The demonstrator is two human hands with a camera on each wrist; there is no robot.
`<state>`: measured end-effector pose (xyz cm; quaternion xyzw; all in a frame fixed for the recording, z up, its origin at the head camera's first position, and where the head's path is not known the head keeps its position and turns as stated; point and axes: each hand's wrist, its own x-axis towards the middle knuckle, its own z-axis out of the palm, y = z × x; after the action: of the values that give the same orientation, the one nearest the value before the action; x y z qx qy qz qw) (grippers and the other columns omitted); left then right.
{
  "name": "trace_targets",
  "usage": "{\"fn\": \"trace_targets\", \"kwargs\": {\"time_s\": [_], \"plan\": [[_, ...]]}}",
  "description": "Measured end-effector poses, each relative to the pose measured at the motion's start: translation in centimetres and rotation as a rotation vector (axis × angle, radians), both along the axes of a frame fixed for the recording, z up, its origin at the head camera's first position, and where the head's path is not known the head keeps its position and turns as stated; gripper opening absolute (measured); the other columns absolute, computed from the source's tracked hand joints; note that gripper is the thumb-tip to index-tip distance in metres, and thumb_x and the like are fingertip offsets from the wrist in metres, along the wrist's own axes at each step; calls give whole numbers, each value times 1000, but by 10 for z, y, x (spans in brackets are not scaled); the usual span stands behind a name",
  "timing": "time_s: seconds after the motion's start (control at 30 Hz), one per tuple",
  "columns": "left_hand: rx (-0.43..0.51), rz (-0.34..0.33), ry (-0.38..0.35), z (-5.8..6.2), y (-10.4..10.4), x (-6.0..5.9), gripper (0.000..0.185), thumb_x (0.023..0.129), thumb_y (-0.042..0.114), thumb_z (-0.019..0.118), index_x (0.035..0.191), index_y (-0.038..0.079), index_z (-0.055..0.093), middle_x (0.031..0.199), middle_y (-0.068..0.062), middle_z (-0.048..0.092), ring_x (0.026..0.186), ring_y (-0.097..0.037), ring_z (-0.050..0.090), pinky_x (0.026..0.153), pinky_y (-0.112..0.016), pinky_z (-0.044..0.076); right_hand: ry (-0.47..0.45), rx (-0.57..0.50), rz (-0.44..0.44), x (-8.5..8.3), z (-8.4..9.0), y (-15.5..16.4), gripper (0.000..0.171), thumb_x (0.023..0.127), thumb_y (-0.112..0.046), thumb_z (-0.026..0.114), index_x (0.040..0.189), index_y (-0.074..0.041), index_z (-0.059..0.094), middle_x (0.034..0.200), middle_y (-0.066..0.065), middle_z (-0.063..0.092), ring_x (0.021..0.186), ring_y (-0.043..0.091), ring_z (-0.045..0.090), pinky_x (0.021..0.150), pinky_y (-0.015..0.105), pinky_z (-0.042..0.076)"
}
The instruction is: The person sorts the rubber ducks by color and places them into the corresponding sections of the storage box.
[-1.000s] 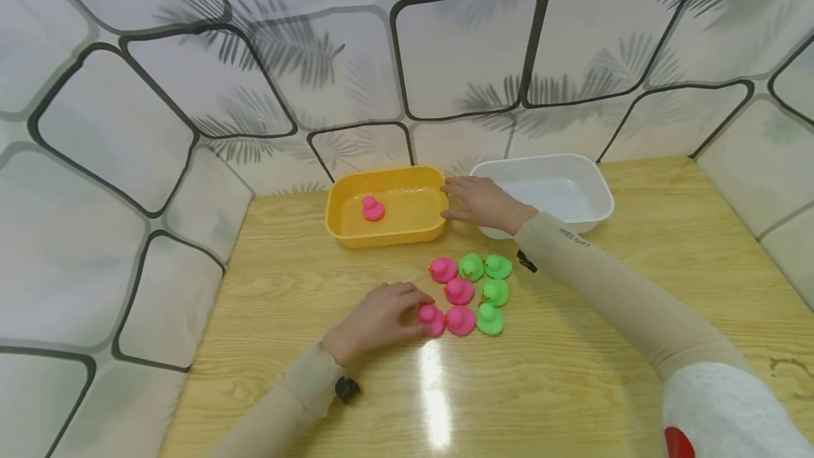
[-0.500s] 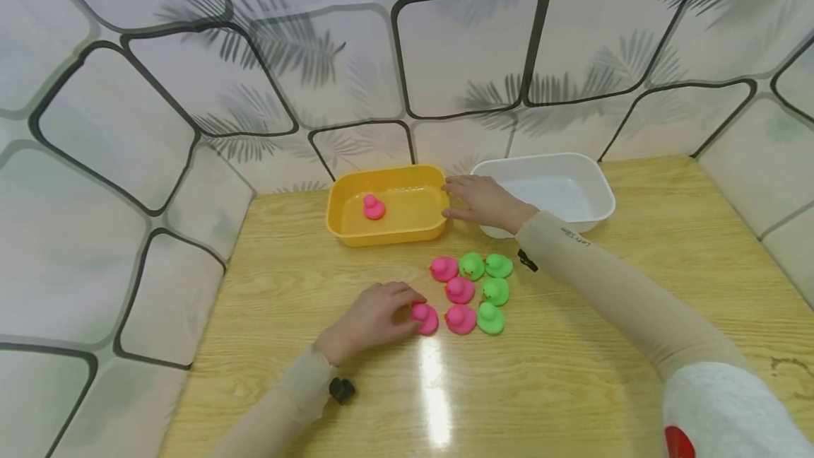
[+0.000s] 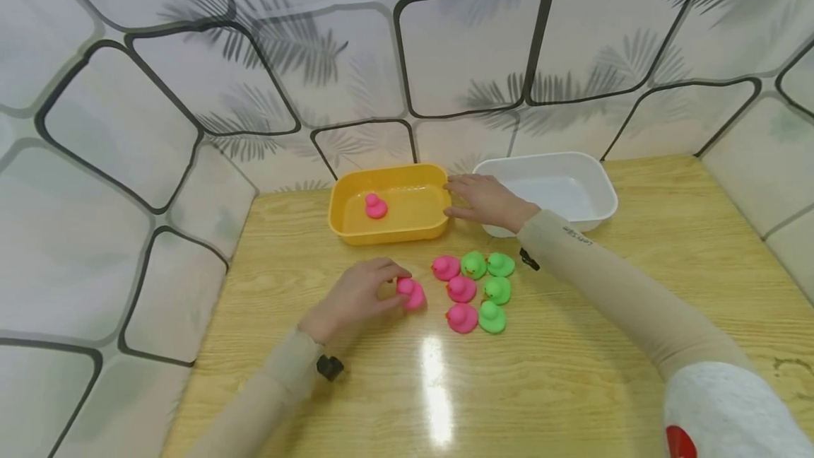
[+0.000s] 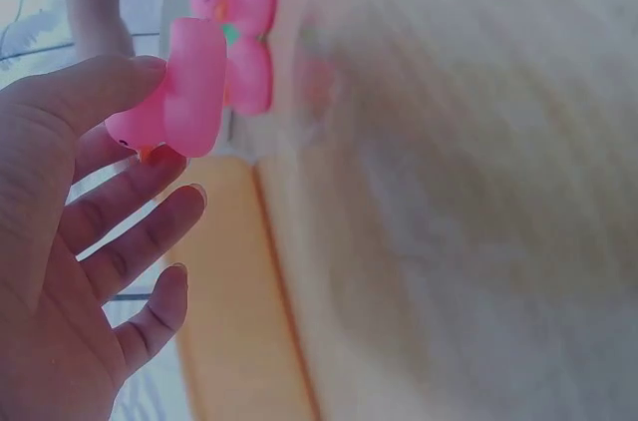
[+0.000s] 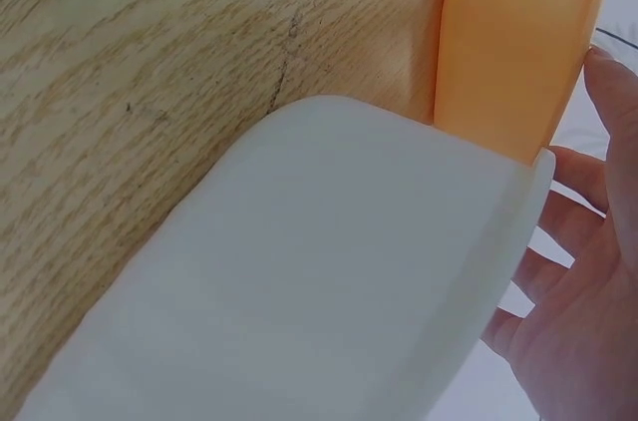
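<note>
**Left hand holds a pink duck; right hand rests at the yellow tub**

The left hand (image 3: 353, 297) pinches a pink duck (image 3: 410, 292) between thumb and fingers, near the middle of the wooden table (image 3: 668, 246) and just left of the duck cluster. In the left wrist view the duck sits tilted against the thumb and first finger, the other fingers loosely spread beneath it.

The right hand (image 3: 485, 200) lies with its fingers straight against the right end of the yellow tub (image 3: 356, 226), between that tub and the white tub (image 3: 604, 193); it grips nothing. Both tubs stand side by side along the table's far edge, against the patterned wall (image 3: 254, 76). One pink duck in the yellow tub (image 3: 375, 206) sits left of its centre.

On the table in front of the tubs stand three more pink ducks (image 3: 461, 289) and four green ducks (image 3: 496, 290), packed close together, pink to the left and green to the right.
</note>
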<state>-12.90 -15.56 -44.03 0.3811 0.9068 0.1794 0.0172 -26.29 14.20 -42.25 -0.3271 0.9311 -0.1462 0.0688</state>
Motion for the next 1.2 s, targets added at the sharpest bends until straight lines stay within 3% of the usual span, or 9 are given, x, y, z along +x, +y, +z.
{"fn": "trace_targets", "kwargs": {"time_s": [0.3,0.57,0.73,0.9,1.0,1.2], "plan": [[23,-27,104,24,-6,-23,33,91,27,82,115,7,74,107,-4,73,94,-21,68,85,-38,57,5,-8,11,0,0,1,65,105,-43,61,151,3,50,159,25,43,146,45,41,119,63,31],[46,-15,98,40,-10,-49,32,91,25,83,114,5,74,110,-8,72,97,-25,68,89,-42,57,5,-10,12,0,0,1,65,105,-42,61,150,3,50,159,26,43,146,45,40,119,63,30],[46,28,59,47,-14,-66,32,92,24,81,115,4,72,110,-10,70,98,-27,67,90,-43,56,2,-20,13,1,2,0,64,104,-41,63,149,3,51,158,26,44,146,44,41,119,62,31],[52,111,-11,51,-21,-79,36,93,24,80,122,4,71,113,-10,69,98,-28,65,87,-44,56,2,-19,13,0,1,1,64,105,-42,62,150,2,51,159,25,44,146,44,41,119,62,30],[59,152,-47,50,-27,-88,36,95,23,78,124,4,71,113,-10,71,98,-28,63,86,-44,55,-1,-13,11,0,0,1,65,105,-43,61,151,2,50,159,24,43,147,43,40,120,62,30],[50,220,-45,46,-38,-101,37,96,25,76,124,0,71,117,-15,72,99,-33,63,88,-46,53,-11,-16,5,1,2,1,65,105,-43,61,150,2,50,159,24,44,147,44,40,120,62,30]]}}
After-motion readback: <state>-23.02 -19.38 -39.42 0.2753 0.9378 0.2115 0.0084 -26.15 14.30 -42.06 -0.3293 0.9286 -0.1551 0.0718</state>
